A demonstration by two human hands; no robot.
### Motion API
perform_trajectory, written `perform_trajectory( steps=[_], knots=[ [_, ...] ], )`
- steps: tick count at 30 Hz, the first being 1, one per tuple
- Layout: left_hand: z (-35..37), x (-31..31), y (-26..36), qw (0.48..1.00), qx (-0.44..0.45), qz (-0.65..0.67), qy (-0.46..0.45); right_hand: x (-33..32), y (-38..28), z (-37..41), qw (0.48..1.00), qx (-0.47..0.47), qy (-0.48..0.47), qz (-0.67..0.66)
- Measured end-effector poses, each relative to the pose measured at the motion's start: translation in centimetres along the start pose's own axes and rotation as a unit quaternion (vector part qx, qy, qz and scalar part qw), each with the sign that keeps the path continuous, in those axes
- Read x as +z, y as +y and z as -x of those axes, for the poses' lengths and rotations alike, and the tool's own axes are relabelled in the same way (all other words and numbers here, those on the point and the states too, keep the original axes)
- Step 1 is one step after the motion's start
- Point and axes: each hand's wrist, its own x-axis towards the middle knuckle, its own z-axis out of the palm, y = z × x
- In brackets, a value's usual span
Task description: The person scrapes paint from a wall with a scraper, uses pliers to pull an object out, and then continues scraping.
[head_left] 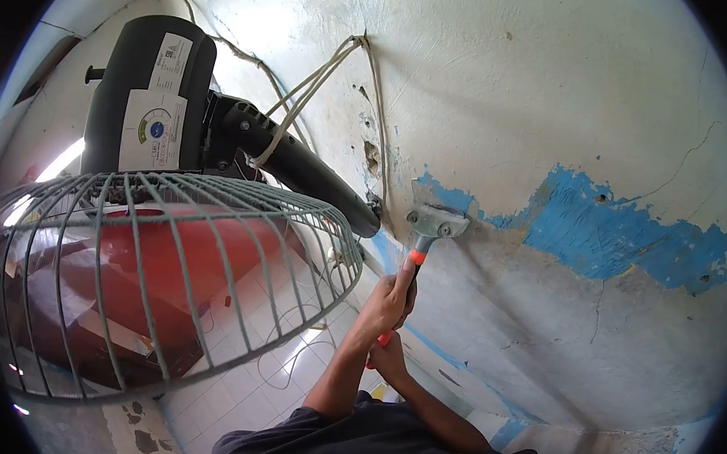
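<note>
scraper (pixel 435 223) held, head above left hand (pixel 392 299)

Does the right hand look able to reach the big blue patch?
Probably yes: the right hand grips the scraper, but bare wall lies between it and the blue patch; fan and cables sit leftward.

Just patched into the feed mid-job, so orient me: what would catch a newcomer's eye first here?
The big wall fan fills the left half: grey cage, red blades, black motor above. Just right of centre, the left hand and right hand grip a scraper by its handle, its head against the wall. Ragged blue paint patches streak the wall to the right.
</note>
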Motion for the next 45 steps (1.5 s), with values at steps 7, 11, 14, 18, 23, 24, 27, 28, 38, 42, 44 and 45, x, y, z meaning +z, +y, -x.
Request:
perform_trajectory(
  steps=[7, 11, 14, 18, 23, 24, 27, 28, 38, 42, 44, 45],
  knots=[
    [0.0, -0.3, 0.7, 1.0, 0.014, 0.005, -0.001, -0.4, 0.4, -1.3, 0.999, -0.015, -0.017, 0.033],
    [0.1, -0.3, 1.6, 1.0, -0.004, 0.002, 0.003, -0.3, 0.4, -1.5, 0.999, -0.018, -0.011, 0.046],
    [0.2, -0.9, 2.7, 1.0, -0.016, 0.008, 0.003, 0.7, -0.9, -1.2, 0.999, -0.014, -0.019, 0.035],
    [0.3, -0.9, 0.8, 0.999, -0.002, -0.046, 0.013, 1.1, 0.0, -0.7, 0.999, 0.002, -0.03, -0.036],
    [-0.5, -0.8, 3.0, 1.0, 0.008, -0.008, 0.003, 0.4, -0.5, -2.0, 0.998, -0.045, -0.011, 0.044],
    [-0.6, -0.8, 2.7, 1.0, 0.011, -0.004, 0.004, 0.3, -0.4, -2.7, 0.996, -0.061, -0.01, 0.056],
    [-0.3, -0.6, 1.5, 1.0, 0.016, -0.023, 0.01, 0.1, -0.3, -1.6, 0.999, -0.012, -0.019, 0.045],
    [-0.1, -0.5, 0.7, 1.0, 0.009, -0.018, 0.003, 0.0, 0.0, -1.2, 0.999, 0.018, -0.022, 0.029],
    [-0.7, -0.4, 0.7, 1.0, 0.011, 0.016, -0.004, -0.7, 0.0, -1.5, 0.998, -0.013, -0.013, 0.06],
    [-0.4, 0.0, 1.0, 0.999, 0.012, 0.038, -0.008, -0.9, -1.2, -1.2, 0.998, -0.008, -0.014, 0.064],
    [-0.5, 0.0, 3.5, 0.998, 0.027, 0.049, 0.003, -0.7, -4.2, -1.9, 0.997, -0.022, -0.005, 0.069],
    [-0.2, 0.1, 4.7, 0.998, 0.004, 0.063, 0.003, -0.7, -5.1, -2.0, 0.997, -0.01, -0.029, 0.07]
  ],
)
